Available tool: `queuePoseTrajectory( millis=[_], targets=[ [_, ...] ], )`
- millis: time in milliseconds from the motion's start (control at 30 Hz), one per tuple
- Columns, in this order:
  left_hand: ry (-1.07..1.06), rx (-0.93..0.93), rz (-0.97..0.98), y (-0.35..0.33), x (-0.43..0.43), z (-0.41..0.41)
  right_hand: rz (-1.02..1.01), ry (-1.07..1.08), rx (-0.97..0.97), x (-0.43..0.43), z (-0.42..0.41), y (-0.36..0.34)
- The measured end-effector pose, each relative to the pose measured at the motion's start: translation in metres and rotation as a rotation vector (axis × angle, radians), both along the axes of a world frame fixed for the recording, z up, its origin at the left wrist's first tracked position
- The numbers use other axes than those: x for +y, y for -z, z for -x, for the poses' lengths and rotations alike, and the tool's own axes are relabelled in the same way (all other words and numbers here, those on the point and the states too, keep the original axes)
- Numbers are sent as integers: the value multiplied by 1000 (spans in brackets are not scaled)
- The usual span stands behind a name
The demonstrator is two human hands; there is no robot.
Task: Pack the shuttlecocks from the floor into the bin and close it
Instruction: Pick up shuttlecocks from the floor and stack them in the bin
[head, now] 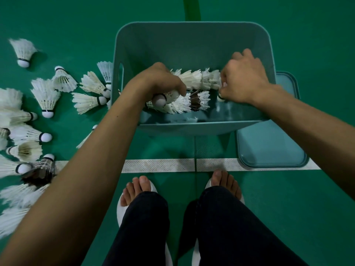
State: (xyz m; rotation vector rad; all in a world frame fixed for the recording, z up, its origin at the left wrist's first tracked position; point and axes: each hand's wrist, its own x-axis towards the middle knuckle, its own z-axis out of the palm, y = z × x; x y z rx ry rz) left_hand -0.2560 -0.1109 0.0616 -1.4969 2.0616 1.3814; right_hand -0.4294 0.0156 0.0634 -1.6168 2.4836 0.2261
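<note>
A person stands over a green court floor (288,208), dark trouser legs and feet in white slippers (140,189) nearest the camera. Just past the toes runs a white court line (157,165). On it, to the right, lies the teal lid (272,146), partly tucked under the bin (192,24), which sits open in the middle.

Both bare hands reach into the bin. The left grip (161,83) is curled around one shuttlecock (160,99), cork toward the viewer. The right grip (244,77) pinches the cork of another (221,97) at the right end of a nested row (197,79) lying on the bin's bottom.

Likely risks: pressing too hard while slotting one shuttlecock into another could bend or snap feathers, and a nudge could knock the rows apart. The lid, trapped under the bin, may tip it when pulled free.

The shuttlecocks are white-feathered with rounded white corks and dark bands; one in the bin (195,99) has dark feathers. Many more loose shuttlecocks (46,96) lie scattered on the floor to the left, from near to far, so packing seems far from done.
</note>
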Motion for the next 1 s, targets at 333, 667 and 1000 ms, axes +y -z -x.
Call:
queuePoseTrajectory(
  millis=[333,667,1000],
  targets=[
    [189,-263,74,12,4,-8,27,278,21,2,-16,-9],
    [191,-237,-4,18,8,-9,-257,925,-716,-29,-10,31],
    [210,-230,13,25,8,-10,-231,985,-710,-38,-7,47]
  ],
)
